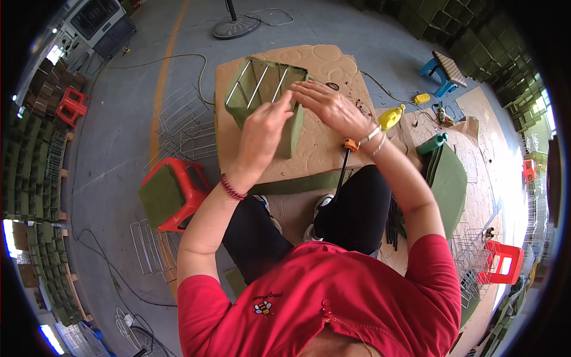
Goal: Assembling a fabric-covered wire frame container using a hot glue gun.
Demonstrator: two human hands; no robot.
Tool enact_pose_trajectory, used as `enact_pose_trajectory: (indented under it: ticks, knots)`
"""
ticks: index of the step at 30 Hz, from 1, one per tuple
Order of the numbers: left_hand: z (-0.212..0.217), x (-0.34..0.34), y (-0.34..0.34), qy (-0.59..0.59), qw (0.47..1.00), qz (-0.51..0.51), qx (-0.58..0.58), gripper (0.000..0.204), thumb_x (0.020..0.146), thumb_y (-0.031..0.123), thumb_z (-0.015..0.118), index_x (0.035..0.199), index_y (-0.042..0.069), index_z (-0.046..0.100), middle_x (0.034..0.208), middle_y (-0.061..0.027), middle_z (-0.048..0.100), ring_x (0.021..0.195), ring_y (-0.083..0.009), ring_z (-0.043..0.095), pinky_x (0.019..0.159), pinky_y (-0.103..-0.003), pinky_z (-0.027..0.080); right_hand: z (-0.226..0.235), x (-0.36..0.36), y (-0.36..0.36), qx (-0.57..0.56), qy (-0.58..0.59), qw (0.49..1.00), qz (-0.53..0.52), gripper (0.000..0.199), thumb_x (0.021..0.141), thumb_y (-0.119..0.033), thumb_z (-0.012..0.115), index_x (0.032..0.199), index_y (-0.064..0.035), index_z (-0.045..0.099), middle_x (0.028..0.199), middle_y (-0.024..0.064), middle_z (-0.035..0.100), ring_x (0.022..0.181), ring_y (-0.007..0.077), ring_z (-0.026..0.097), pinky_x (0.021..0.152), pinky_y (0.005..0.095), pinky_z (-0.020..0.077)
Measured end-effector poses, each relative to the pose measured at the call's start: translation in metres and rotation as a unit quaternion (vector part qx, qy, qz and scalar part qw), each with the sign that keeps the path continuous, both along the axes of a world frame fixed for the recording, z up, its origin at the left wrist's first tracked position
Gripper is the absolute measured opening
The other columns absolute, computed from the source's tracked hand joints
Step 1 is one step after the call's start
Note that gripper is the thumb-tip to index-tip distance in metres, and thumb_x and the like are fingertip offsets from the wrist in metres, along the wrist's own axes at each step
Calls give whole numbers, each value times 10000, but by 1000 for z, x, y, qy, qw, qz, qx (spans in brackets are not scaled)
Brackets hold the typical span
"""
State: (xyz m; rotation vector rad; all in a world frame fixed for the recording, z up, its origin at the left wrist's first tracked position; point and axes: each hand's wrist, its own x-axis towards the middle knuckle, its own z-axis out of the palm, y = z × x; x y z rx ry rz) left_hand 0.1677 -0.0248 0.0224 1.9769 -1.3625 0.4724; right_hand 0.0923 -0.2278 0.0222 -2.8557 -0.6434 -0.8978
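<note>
A green fabric-covered box [291,134] with bare metal wires across its top sits on the cardboard-topped worktable [339,160] in front of me. My left hand [264,134] is closed at the box's near right rim, its fingertips pressed together on the green fabric edge. Fingers straight and flat, my right hand [333,108] lies along the same rim, its fingertips touching or just above those of the left. The fabric under the fingertips is mostly hidden. To the right of the box, an orange-headed tool with a black shaft [349,144] leans against the table's near edge.
A red stool [189,193] bearing a green panel stands left, beside wire frames [181,128] on the floor. At right are a yellow bottle [391,118], a green bottle [432,144], stacked green panels [450,187] and a blue-legged stool [443,74]. Cables cross the floor.
</note>
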Motion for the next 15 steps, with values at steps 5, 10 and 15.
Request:
enact_pose_trajectory:
  ticks: [5, 10, 15]
  knots:
    - [-21, 14, 47, -76, 973, 31, -216, 265, 798, -65, 733, 1052, 1, 695, 942, -116, 735, 849, -241, 712, 743, -318, 586, -23, -37, 45, 92, -118, 989, 13, 364, 754, -60, 598, 1105, 24, 644, 1175, 156, 604, 1113, 297, 599, 981, 433, 494]
    - [-37, 16, 44, -180, 971, -47, -151, 335, 743, -85, 756, 1055, 8, 675, 940, -93, 723, 857, -239, 699, 725, -327, 581, -32, -23, 64, 92, -143, 985, -7, 396, 723, -82, 614, 1101, 30, 641, 1120, 131, 574, 1080, 300, 595, 963, 442, 499]
    - [-38, 27, 26, -184, 971, -63, -142, 393, 734, -83, 753, 1107, 4, 663, 973, -105, 712, 879, -248, 693, 736, -338, 577, -31, -11, 72, 118, -130, 983, -45, 343, 706, -56, 634, 1037, 27, 665, 1042, 118, 590, 1020, 293, 586, 901, 432, 502]
